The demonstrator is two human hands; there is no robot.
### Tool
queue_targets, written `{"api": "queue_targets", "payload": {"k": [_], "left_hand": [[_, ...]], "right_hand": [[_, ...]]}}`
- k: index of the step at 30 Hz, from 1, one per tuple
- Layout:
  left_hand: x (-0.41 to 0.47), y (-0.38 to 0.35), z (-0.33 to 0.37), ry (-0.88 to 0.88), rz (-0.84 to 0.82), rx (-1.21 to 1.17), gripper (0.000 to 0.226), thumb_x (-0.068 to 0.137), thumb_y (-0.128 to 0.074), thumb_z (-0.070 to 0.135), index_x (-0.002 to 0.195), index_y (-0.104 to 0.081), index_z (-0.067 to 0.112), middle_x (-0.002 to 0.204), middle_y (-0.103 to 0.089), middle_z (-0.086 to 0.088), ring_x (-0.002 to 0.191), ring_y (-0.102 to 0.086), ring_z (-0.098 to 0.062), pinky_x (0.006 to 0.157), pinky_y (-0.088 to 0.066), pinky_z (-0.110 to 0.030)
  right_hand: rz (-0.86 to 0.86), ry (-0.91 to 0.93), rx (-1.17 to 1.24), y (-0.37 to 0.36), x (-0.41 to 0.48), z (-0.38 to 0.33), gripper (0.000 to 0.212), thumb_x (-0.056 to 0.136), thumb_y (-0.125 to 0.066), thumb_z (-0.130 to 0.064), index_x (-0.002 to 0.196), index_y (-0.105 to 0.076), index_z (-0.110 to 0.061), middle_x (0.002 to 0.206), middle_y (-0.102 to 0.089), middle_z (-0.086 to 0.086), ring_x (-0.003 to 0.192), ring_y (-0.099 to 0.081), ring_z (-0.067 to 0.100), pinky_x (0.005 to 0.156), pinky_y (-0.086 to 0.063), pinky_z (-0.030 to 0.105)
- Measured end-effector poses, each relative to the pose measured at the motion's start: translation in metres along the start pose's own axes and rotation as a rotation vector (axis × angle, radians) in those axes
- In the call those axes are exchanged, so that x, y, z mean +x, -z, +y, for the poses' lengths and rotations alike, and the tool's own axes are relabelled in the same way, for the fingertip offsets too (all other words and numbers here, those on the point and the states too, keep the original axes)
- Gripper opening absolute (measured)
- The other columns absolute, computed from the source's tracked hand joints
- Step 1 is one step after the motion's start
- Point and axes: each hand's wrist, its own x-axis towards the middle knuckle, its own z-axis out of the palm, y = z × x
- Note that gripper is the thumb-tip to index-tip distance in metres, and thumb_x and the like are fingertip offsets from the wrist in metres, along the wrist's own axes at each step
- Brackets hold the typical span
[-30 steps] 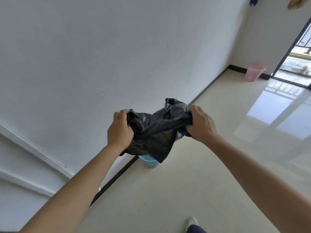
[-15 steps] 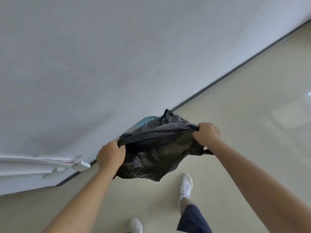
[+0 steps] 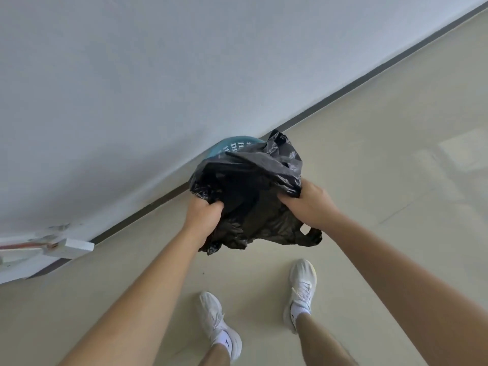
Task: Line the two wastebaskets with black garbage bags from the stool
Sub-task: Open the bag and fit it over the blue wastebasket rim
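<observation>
A crumpled black garbage bag hangs in front of me, its mouth spread between both hands. My left hand grips the bag's left edge and my right hand grips its right edge. Just behind and under the bag stands a blue perforated wastebasket against the wall; only its far rim shows, the bag hides the remainder. One bag handle dangles at the lower right.
A white wall with a dark baseboard runs diagonally behind the wastebasket. A white cable duct juts from the wall at the left. My two feet in white shoes stand on the beige tiled floor close behind the bag.
I have walked up to the blue wastebasket and tilted my view down. Both hands have lowered the bag over it and pulled its mouth wider; the pink wastebasket has left the view.
</observation>
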Motion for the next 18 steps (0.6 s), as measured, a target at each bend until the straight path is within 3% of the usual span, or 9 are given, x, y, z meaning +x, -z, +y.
{"api": "queue_targets", "payload": {"k": [4,6,8,12,15,18], "left_hand": [[0.072,-0.018,-0.055,-0.016,-0.022,0.105,0.044,0.075,-0.049,0.007,0.117,-0.056,0.019,0.104,-0.063,-0.005,0.098,-0.058,-0.029,0.081,-0.047,-0.037],[0.108,-0.025,-0.077,-0.068,-0.044,0.168,0.037,0.077,-0.047,0.010,0.112,-0.054,0.020,0.095,-0.061,-0.001,0.093,-0.057,-0.029,0.074,-0.044,-0.032],[0.144,-0.033,-0.093,-0.166,-0.053,0.306,0.033,0.081,-0.046,0.011,0.112,-0.049,0.019,0.082,-0.056,0.004,0.082,-0.056,-0.024,0.061,-0.038,-0.028],[0.201,-0.050,-0.114,-0.292,-0.031,0.568,0.033,0.084,-0.046,0.016,0.115,-0.039,0.009,0.066,-0.049,-0.003,0.058,-0.047,-0.019,0.050,-0.032,-0.030],[0.233,-0.061,-0.122,-0.365,-0.057,0.652,0.011,0.086,-0.046,0.021,0.089,-0.038,0.014,0.065,-0.048,-0.002,0.056,-0.045,-0.017,0.050,-0.031,-0.030],[0.259,-0.066,-0.122,-0.489,-0.082,0.749,0.040,0.085,-0.053,0.021,0.056,-0.026,0.015,0.047,-0.030,0.002,0.043,-0.029,-0.015,0.046,-0.024,-0.030]], "right_hand": [[-0.027,0.037,-0.133,-0.053,0.061,0.023,0.037,0.088,-0.054,-0.025,0.123,-0.047,-0.017,0.105,-0.063,0.009,0.094,-0.058,0.032,0.079,-0.051,0.042],[-0.035,0.084,-0.268,-0.075,0.093,0.031,0.058,0.085,-0.052,-0.015,0.141,-0.037,-0.017,0.120,-0.060,0.012,0.102,-0.058,0.036,0.083,-0.052,0.045],[-0.003,0.156,-0.458,-0.093,0.126,0.038,0.064,0.083,-0.052,-0.012,0.145,-0.035,-0.016,0.126,-0.055,0.010,0.109,-0.057,0.037,0.079,-0.050,0.041],[-0.012,0.244,-0.681,-0.123,0.184,0.053,0.028,0.082,-0.054,-0.013,0.109,-0.047,-0.015,0.098,-0.051,0.004,0.100,-0.059,0.033,0.068,-0.041,0.035],[-0.037,0.316,-0.859,-0.140,0.216,0.066,0.011,0.080,-0.054,-0.013,0.085,-0.044,-0.015,0.089,-0.054,0.003,0.087,-0.058,0.029,0.064,-0.044,0.034],[0.001,0.382,-1.060,-0.149,0.238,0.077,0.016,0.078,-0.057,-0.012,0.070,-0.043,-0.015,0.071,-0.050,-0.001,0.070,-0.054,0.026,0.053,-0.042,0.031]]}}
